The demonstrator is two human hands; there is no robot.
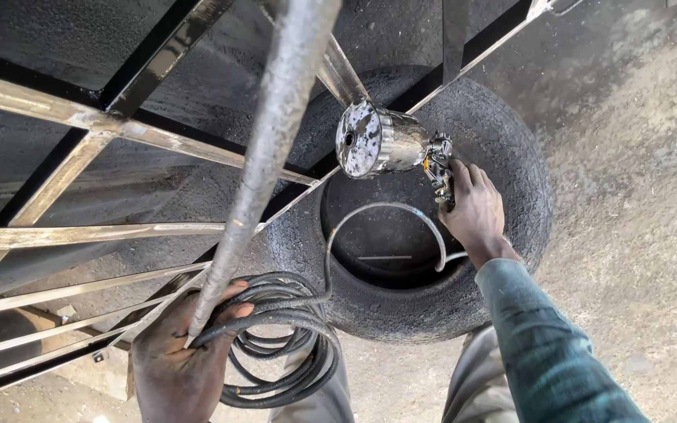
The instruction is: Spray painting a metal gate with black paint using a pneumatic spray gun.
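Right hand (pixel 476 210) grips a spray gun (pixel 389 145), cup aimed at the frame (pixel 80 117) ahead. Left hand (pixel 186 352) clasps a bar (pixel 264 157) and coiled hose (pixel 284 345), keeping slack off the tyre (pixel 511 141) beyond.

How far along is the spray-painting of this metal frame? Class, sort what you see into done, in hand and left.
Done: the upper bars of the metal frame look coated black. In hand: the right hand holds the spray gun over the tyre, while the left hand grips a bare pipe and the coiled hose. Left: the lower bars show bare, unpainted metal.
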